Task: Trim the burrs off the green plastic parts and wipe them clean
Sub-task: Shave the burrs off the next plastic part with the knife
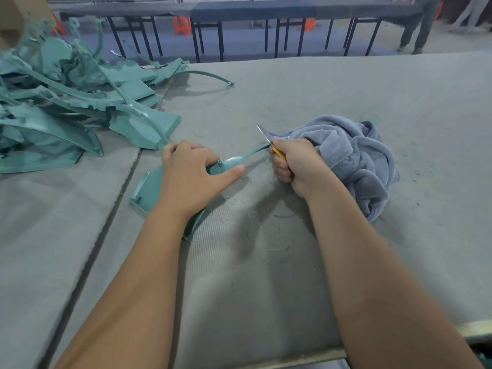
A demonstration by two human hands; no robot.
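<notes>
Left hand (pixel 190 173) presses flat on thin, light, springy green part (pixel 151 190); right hand (pixel 294 162) fists knife (pixel 266 137), blade toward 11 o'clock. Best held near the cut edge.

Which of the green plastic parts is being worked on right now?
The green part lying alone under the left hand, apart from the pile; the right hand holds the knife at its thin end.
</notes>
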